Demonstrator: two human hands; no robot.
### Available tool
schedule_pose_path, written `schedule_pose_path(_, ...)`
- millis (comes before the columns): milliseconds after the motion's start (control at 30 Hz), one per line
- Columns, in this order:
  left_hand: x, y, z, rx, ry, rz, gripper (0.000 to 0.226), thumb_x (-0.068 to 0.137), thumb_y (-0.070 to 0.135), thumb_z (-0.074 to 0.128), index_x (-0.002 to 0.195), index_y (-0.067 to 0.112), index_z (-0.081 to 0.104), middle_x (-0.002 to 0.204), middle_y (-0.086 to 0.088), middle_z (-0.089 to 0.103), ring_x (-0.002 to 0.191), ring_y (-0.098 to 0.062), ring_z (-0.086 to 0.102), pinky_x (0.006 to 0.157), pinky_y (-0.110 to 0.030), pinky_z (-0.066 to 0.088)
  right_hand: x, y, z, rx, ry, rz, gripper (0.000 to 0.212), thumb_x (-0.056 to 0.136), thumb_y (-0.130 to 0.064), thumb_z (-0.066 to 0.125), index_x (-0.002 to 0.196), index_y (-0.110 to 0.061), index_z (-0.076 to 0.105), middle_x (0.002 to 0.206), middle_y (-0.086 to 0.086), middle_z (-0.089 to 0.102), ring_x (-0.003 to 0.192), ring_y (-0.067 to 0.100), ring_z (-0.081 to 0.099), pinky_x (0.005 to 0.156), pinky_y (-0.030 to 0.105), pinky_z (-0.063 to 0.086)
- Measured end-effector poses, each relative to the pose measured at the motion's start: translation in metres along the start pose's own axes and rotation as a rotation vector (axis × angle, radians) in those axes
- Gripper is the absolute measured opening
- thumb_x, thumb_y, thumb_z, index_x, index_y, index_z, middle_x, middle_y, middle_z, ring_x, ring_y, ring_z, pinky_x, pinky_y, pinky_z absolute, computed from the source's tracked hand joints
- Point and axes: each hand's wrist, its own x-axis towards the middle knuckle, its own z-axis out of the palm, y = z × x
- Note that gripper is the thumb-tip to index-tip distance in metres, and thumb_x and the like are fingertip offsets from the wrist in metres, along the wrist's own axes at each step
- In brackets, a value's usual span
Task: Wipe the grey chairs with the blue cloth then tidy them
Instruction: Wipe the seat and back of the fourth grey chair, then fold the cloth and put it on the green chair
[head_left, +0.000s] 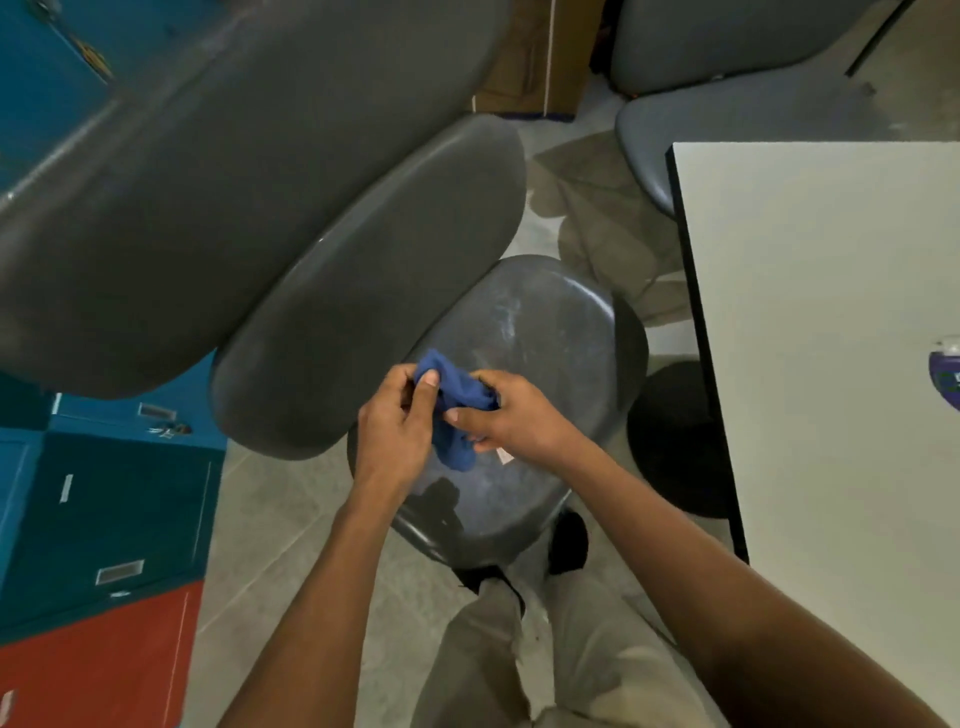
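Note:
A grey chair stands right below me, its shiny seat (545, 332) streaked with dust and its backrest (374, 291) slanting off to the left. Both my hands hold the bunched blue cloth (457, 410) above the middle of that seat. My left hand (397, 426) pinches the cloth's upper left end between thumb and fingers. My right hand (511, 415) grips the right side, thumb across the front. A loose fold hangs down between the two hands. A bigger grey chair back (208, 156) fills the upper left, and another grey chair (737, 67) stands at the top right.
A white table (831, 364) with a black edge fills the right side, its round dark base (675, 441) on the floor beside the chair. Blue and red metal cabinets (104, 519) stand at the left. A cardboard box (535, 57) sits at the back. My legs are below the seat.

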Motion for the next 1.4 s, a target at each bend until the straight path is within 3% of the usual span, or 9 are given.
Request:
schedule_pose_path(200, -0.038, 0.037, 0.014, -0.017, -0.053, 0.042, 0.014, 0.108, 0.033, 0.048, 0.102, 0.023, 0.055, 0.086, 0.012, 0.061, 0.075, 0.008, 0.057, 0.064, -0.014, 0.042, -0.051, 0.013, -0.03, -0.231, 0.125, 0.004, 0.025, 0.091, -0.024, 0.071, 0.092, -0.003, 0.059, 0.082, 0.016, 0.066, 0.068, 0.028, 0.07, 0.071, 0.047, 0.059)
schedule_pose_path(400, -0.068, 0.059, 0.036, 0.024, -0.152, 0.173, 0.016, 0.108, 0.033, 0.05, 0.11, 0.02, 0.058, 0.092, 0.013, 0.064, 0.081, 0.002, 0.061, 0.067, -0.02, 0.047, -0.089, 0.041, -0.058, -0.445, 0.181, -0.163, 0.037, 0.087, -0.034, 0.074, 0.113, -0.009, 0.065, 0.12, 0.006, 0.055, 0.111, 0.022, 0.051, 0.098, 0.029, 0.032)
schedule_pose_path(633, -0.092, 0.081, 0.05, 0.043, -0.222, 0.341, 0.014, 0.107, 0.022, 0.053, 0.118, 0.027, 0.06, 0.115, 0.003, 0.058, 0.103, -0.003, 0.06, 0.084, -0.021, 0.053, -0.138, 0.07, -0.087, -0.485, 0.243, -0.242, 0.035, 0.086, -0.047, 0.073, 0.107, -0.019, 0.071, 0.139, -0.004, 0.058, 0.146, 0.024, 0.032, 0.116, 0.053, 0.031)
schedule_pose_path(700, -0.099, 0.086, 0.054, 0.058, -0.242, 0.371, 0.013, 0.106, 0.021, 0.055, 0.116, 0.027, 0.06, 0.12, 0.005, 0.053, 0.107, -0.003, 0.059, 0.088, -0.021, 0.052, -0.15, 0.072, -0.092, -0.51, 0.244, -0.248, 0.028, 0.086, -0.048, 0.072, 0.098, -0.023, 0.071, 0.127, -0.003, 0.064, 0.138, 0.022, 0.043, 0.112, 0.048, 0.037)
schedule_pose_path(767, -0.107, 0.092, 0.057, 0.052, -0.258, 0.381, 0.013, 0.104, 0.029, 0.053, 0.115, 0.028, 0.06, 0.119, 0.008, 0.053, 0.108, -0.007, 0.059, 0.089, -0.025, 0.052, -0.165, 0.071, -0.095, -0.476, 0.267, -0.231, 0.023, 0.085, -0.045, 0.074, 0.077, -0.032, 0.057, 0.087, -0.007, 0.063, 0.095, 0.018, 0.061, 0.082, 0.035, 0.049)
schedule_pose_path(833, -0.112, 0.097, 0.06, 0.05, -0.276, 0.367, 0.019, 0.102, 0.038, 0.049, 0.115, 0.029, 0.059, 0.113, 0.008, 0.058, 0.104, -0.008, 0.06, 0.087, -0.028, 0.05, -0.179, 0.072, -0.095, -0.459, 0.282, -0.181, 0.035, 0.085, -0.041, 0.074, 0.071, -0.033, 0.043, 0.065, -0.011, 0.048, 0.064, 0.012, 0.049, 0.057, 0.029, 0.036)
schedule_pose_path(967, -0.119, 0.103, 0.062, 0.051, -0.313, 0.369, 0.018, 0.102, 0.039, 0.046, 0.115, 0.032, 0.056, 0.105, 0.016, 0.063, 0.096, 0.0, 0.059, 0.081, -0.022, 0.046, -0.205, 0.083, -0.087, -0.48, 0.322, -0.081, 0.031, 0.089, -0.039, 0.069, 0.082, -0.031, 0.041, 0.067, -0.01, 0.045, 0.063, 0.016, 0.047, 0.056, 0.029, 0.029)
schedule_pose_path(1233, -0.104, 0.092, 0.06, 0.105, -0.542, 0.602, 0.016, 0.103, 0.037, 0.047, 0.115, 0.045, 0.052, 0.109, 0.012, 0.057, 0.103, -0.008, 0.055, 0.089, -0.018, 0.042, -0.243, 0.105, -0.042, -0.31, 0.587, 0.092, 0.03, 0.086, -0.031, 0.07, 0.073, -0.033, 0.043, 0.069, -0.01, 0.052, 0.068, 0.018, 0.051, 0.065, 0.04, 0.045)
schedule_pose_path(1400, -0.095, 0.076, 0.05, 0.286, -0.783, 0.706, 0.03, 0.109, 0.019, 0.045, 0.135, 0.02, 0.061, 0.112, 0.011, 0.054, 0.11, -0.005, 0.043, 0.094, 0.0, 0.027, -0.275, 0.114, 0.009, -0.074, 0.749, 0.177, 0.025, 0.092, -0.024, 0.069, 0.077, -0.038, 0.056, 0.069, -0.014, 0.056, 0.062, 0.001, 0.052, 0.059, 0.022, 0.035)
